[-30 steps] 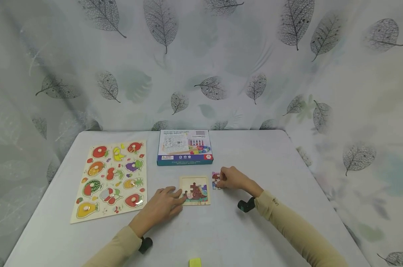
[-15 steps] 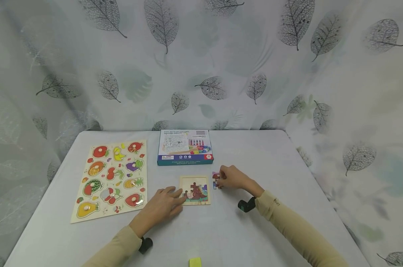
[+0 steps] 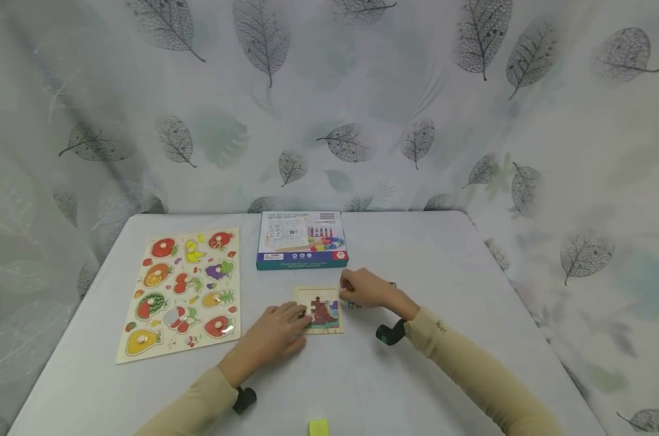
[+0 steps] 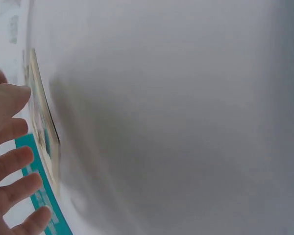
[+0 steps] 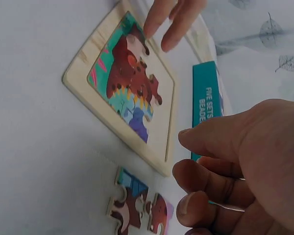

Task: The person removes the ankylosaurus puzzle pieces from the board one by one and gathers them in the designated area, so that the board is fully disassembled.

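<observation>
A small wooden jigsaw tray (image 3: 318,330) lies mid-table, partly filled with pieces that form a brown dinosaur picture (image 5: 132,73). My left hand (image 3: 277,330) reaches over the tray's left side, fingers spread and fingertips right at the brown pieces. Beside the tray's right edge, my right hand (image 3: 367,289) hovers with loosely bent fingers. Its thumb and index finger stand apart in the right wrist view, and nothing shows between them. Below that hand lie loose jigsaw pieces (image 5: 130,198), brown, blue and pink; in the head view the hand mostly hides them.
A fruit knob puzzle board (image 3: 179,297) lies on the left of the white-covered table (image 3: 444,375). Behind the tray stands a flat teal-and-white box (image 3: 302,241). A yellow block (image 3: 318,428) sits at the front edge. Leaf-patterned curtains hang behind.
My right hand has moved left from the loose pieces to the tray's right edge. My left hand has shifted slightly right, its fingers further over the tray.
</observation>
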Demonstrator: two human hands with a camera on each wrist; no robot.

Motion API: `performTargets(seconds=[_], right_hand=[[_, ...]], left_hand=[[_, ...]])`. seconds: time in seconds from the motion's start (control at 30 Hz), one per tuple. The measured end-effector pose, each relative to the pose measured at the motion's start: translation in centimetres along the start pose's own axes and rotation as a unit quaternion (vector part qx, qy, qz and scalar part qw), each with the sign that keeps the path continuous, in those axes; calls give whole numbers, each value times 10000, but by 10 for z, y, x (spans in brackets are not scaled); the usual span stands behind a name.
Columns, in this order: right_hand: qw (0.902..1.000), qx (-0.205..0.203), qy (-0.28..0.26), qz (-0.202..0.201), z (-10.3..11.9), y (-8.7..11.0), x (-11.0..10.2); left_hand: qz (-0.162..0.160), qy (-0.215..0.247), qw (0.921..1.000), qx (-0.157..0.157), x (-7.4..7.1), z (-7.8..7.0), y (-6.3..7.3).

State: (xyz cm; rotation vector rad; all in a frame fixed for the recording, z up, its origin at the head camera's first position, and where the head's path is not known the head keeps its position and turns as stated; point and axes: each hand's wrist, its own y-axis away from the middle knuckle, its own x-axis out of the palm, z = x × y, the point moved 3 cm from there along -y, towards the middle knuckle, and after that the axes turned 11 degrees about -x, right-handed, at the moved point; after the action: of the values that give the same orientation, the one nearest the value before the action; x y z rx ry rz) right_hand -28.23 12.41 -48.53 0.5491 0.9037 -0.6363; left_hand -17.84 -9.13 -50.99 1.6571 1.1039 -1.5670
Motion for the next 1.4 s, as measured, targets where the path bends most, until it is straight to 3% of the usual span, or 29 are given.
performTargets(seconds=[0.23, 0.37, 0.7, 0.93, 1.4], right_hand=[[9990, -301, 207, 245, 14, -12, 11], [9979, -438, 250, 412, 18, -19, 20], [9946, -400, 556, 778, 23, -25, 33], [9945, -347, 459, 879, 23, -28, 35], [9956, -312, 82, 876, 24, -31, 35]], left_hand=[[137, -150, 9978, 628, 4, -18, -7], [252, -259, 9966, 735, 5, -24, -8], [195, -373, 9970, 651, 3, -25, -6], [328, -444, 9967, 591, 3, -26, -7], [524, -150, 9978, 378, 6, -27, -6]])
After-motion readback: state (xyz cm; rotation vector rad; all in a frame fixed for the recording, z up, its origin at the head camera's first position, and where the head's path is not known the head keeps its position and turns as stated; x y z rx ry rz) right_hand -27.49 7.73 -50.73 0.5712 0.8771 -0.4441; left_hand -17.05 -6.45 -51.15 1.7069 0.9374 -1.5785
